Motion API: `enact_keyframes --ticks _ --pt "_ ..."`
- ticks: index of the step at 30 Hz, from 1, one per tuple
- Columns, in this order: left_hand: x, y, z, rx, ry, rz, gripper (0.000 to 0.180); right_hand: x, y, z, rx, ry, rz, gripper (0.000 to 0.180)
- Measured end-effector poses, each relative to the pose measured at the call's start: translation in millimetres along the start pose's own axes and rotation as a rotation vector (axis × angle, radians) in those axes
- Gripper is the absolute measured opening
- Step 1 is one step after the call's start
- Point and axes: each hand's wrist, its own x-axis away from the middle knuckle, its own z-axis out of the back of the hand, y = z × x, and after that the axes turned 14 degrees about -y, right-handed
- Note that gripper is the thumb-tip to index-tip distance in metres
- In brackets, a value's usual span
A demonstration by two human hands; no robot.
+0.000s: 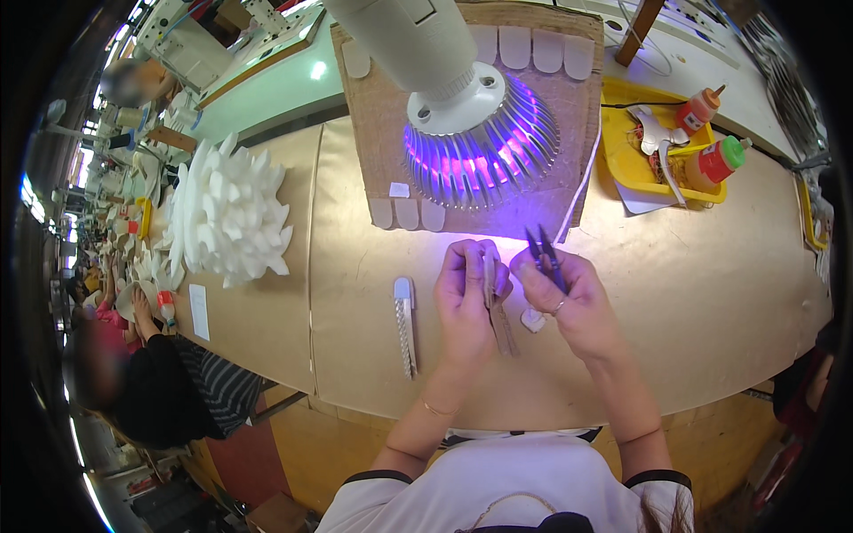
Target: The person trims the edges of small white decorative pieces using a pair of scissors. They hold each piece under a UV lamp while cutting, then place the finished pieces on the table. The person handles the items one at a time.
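Just below the lamp, my left hand (pixel 468 289) is closed on a narrow tan strip (pixel 503 330), whose lower end hangs beside the wrist. To its right, my right hand (pixel 573 298) grips black tweezers (pixel 546 258); the two pointed tips stand apart, aimed up and away from me. A small whitish piece (pixel 532 320) lies on the table between my hands. Left of my left hand rests a braided strap (pixel 407 333) with a pale, rounded end. The fingers partly hide the upper part of the tan strip.
A large lamp (pixel 480 142) with a finned metal head glows purple over a cardboard sheet (pixel 378 133) edged with pale rounded pieces. At right, a yellow tray (pixel 613 133) holds squeeze bottles (pixel 713 164). White foam-like pieces (pixel 231 209) are heaped at left; another person (pixel 169 382) sits nearby.
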Motion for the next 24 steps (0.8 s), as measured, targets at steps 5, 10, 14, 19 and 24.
enact_keyframes --ticks 5,10,14,19,24 --pt "-3 4 8 0.386 -0.025 0.116 0.017 -1 4 -4 0.623 0.147 0.377 0.023" --pt "-2 3 -4 0.182 -0.007 -0.035 0.016 -1 17 -15 0.662 0.156 0.4 0.023" --pt "1 2 -12 -0.011 0.03 -0.115 0.016 1 18 -18 0.602 0.155 0.361 0.023" --pt "2 1 -11 -0.051 0.04 -0.087 0.016 0 15 -19 0.407 0.061 0.289 0.016" --pt "1 6 -5 0.165 -0.052 -0.053 0.017 6 13 -15 0.213 0.047 0.158 0.015"
